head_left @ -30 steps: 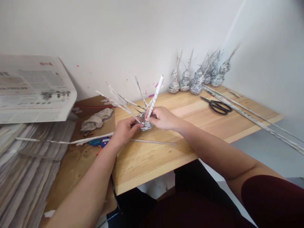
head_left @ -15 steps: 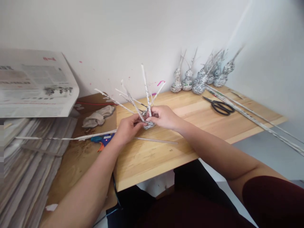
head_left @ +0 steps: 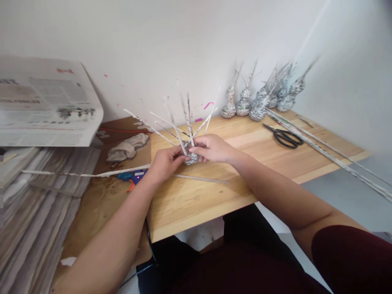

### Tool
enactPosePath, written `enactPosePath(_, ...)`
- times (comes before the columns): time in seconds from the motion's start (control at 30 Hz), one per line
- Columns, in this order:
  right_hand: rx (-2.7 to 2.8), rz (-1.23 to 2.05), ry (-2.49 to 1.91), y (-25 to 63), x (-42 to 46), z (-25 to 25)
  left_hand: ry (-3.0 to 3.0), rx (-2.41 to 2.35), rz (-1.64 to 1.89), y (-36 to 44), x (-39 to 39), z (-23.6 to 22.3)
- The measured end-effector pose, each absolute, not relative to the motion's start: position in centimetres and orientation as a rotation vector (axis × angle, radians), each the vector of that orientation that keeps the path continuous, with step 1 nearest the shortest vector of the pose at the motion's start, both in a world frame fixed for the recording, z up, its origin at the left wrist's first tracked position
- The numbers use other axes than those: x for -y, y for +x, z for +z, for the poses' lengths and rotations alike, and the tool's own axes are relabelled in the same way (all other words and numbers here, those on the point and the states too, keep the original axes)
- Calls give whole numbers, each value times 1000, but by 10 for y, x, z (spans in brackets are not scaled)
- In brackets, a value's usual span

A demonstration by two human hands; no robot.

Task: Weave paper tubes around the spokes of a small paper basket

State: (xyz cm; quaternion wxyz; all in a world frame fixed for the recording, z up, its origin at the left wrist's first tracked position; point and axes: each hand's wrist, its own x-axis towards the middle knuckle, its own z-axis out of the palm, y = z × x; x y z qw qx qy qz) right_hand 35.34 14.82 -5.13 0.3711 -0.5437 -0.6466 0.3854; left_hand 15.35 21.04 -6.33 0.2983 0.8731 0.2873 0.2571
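Note:
A small woven newspaper base [head_left: 192, 158] rests on the wooden board, with several rolled-paper sticks fanning up and outward from it. On its left side my left hand [head_left: 167, 162] is closed, thumb and fingers pinching the woven piece near the foot of a stick. My right hand [head_left: 211, 148] pinches at the right side, at the foot of an upright paper stick [head_left: 190, 122]. Fingers hide part of the weave. A long paper strip [head_left: 107, 173] runs off to the left behind my left wrist. Under it lies a blue glue gun [head_left: 136, 177] with an orange trigger.
Several gourd-shaped woven newspaper pieces [head_left: 243, 104] stand against the wall. Black-handled scissors [head_left: 284, 136] and long paper rolls [head_left: 324, 153] lie at the right. A clear glue stick [head_left: 202, 178] is in front of my hands. Leftward are a cloth [head_left: 128, 148] and stacked newspapers [head_left: 45, 220].
My right hand has shifted slightly, its fingers now lower on the right side. The upright sticks have moved and spread; one more now shows beside the tall one. My left hand stays put.

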Motion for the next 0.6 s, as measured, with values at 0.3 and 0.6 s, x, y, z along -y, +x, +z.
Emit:
enactPosePath(0.3,1566,1006,-1396,352,-150,-52,2308,-796,625,154,-209,-60)
enactPosePath(0.6,1662,789,-1410,350,-148,-54,2322,-808,599,152,-210,-59)
